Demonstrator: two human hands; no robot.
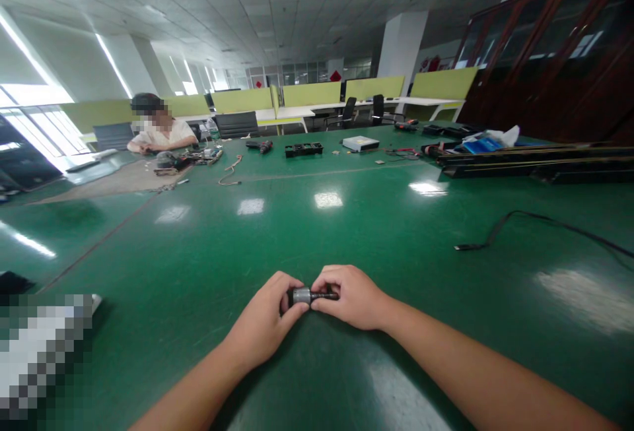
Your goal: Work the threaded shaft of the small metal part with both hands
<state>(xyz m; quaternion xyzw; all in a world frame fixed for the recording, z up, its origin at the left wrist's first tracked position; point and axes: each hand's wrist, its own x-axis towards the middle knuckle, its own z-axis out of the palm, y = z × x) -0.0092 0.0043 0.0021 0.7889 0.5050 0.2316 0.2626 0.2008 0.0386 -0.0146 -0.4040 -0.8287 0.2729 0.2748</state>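
A small silver metal cylinder with a thin dark shaft is held sideways between my hands, low over the green table. My left hand pinches the cylinder's left end between thumb and fingers. Closed around the shaft side, my right hand has thumb and fingertips meeting where the shaft joins the cylinder. My fingers hide part of both ends. What kind of part this is, I cannot make out.
A black cable lies to the right. Across the table are a power drill, a black bracket, a silver drive box and long dark rails. Another person sits at the far left near loose parts.
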